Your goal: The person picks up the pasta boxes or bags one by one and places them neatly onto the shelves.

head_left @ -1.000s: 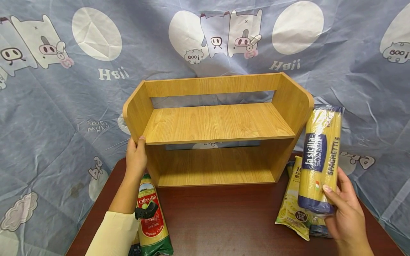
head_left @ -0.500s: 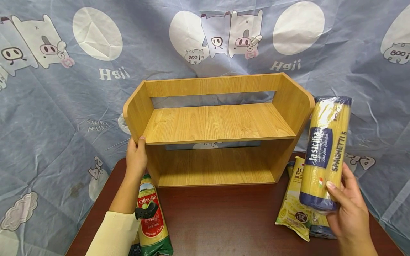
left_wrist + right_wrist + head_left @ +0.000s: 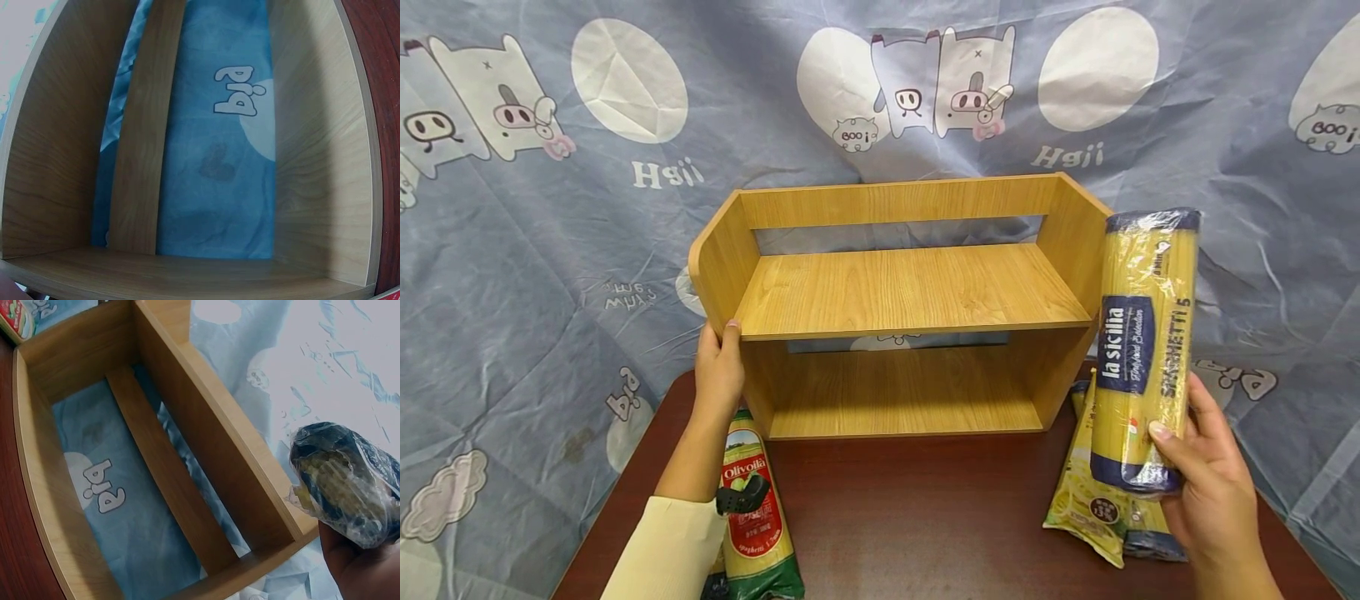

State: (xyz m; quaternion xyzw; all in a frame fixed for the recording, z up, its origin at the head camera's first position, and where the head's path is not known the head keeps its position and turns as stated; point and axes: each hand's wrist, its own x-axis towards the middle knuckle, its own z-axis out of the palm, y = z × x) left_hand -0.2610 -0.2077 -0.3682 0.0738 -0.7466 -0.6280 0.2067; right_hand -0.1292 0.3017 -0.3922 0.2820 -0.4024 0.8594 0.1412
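Note:
A two-tier wooden shelf (image 3: 917, 287) stands at the back of the table. My left hand (image 3: 720, 362) grips its left side panel, thumb at the front edge of the middle board. In my right hand (image 3: 1213, 479) is a pack of spaghetti (image 3: 1142, 350), held near its lower end and standing almost upright in front of the shelf's right side. Its wrapper is clear with blue ends and a blue label. The right wrist view shows the end of the spaghetti pack (image 3: 344, 481) beside the shelf (image 3: 212, 419). Both tiers of the shelf (image 3: 325, 144) hold nothing.
A red-labelled spaghetti pack (image 3: 756, 517) lies left of the shelf, partly behind my left forearm. On the right lie a yellow pasta bag (image 3: 1086, 500) and another pack (image 3: 1150, 529), partly covered by the held one. A patterned blue cloth (image 3: 880, 100) hangs behind.
My right hand has raised the spaghetti pack and tipped it more upright, first shifting right, then back left toward the shelf. The left hand and the shelf have stayed put.

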